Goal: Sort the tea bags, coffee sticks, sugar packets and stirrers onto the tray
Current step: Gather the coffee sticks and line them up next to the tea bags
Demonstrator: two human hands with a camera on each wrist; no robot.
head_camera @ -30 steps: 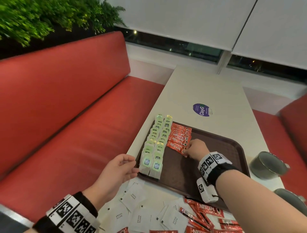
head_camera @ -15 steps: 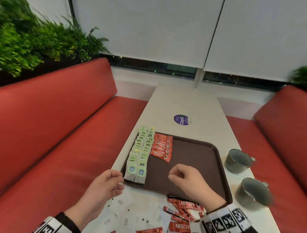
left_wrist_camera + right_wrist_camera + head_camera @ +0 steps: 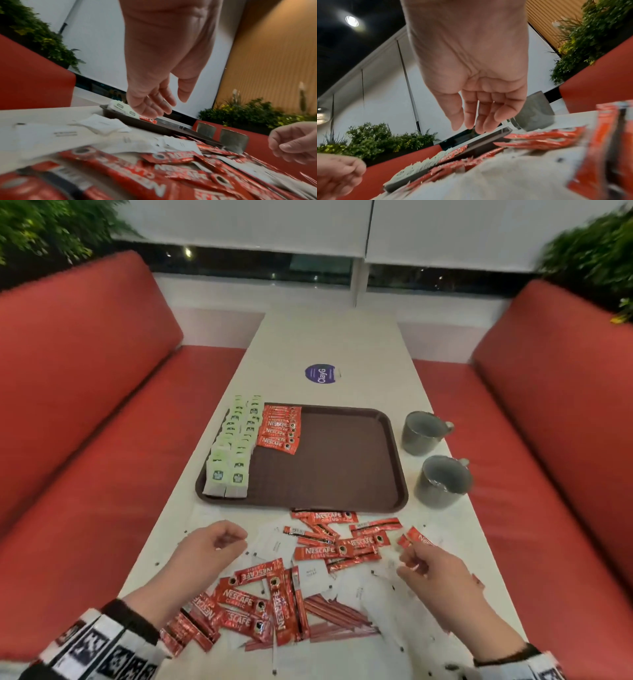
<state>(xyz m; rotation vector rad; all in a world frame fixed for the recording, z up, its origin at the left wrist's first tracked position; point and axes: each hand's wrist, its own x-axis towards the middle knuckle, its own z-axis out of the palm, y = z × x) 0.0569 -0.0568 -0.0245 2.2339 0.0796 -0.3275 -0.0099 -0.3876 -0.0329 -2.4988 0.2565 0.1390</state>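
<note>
A brown tray (image 3: 342, 467) lies mid-table. Two rows of green tea bags (image 3: 233, 446) fill its left edge, and a short column of red coffee sticks (image 3: 281, 428) lies beside them. In front of the tray lies a loose heap of red coffee sticks (image 3: 329, 549), white sugar packets (image 3: 274, 546) and reddish stirrers (image 3: 335, 614). My left hand (image 3: 219, 546) hovers over the heap's left side with loosely curled fingers, holding nothing. My right hand (image 3: 421, 563) hovers over the heap's right side, fingers relaxed and empty (image 3: 479, 121).
Two grey mugs (image 3: 424, 431) (image 3: 442, 481) stand right of the tray near the table edge. A round purple sticker (image 3: 321, 374) lies beyond the tray. Red bench seats (image 3: 85, 440) flank the table on both sides.
My right hand left the coffee sticks on the tray and drew back to the loose heap. My left hand let go of the tray's near left corner and moved over the heap. The head view swung right.
</note>
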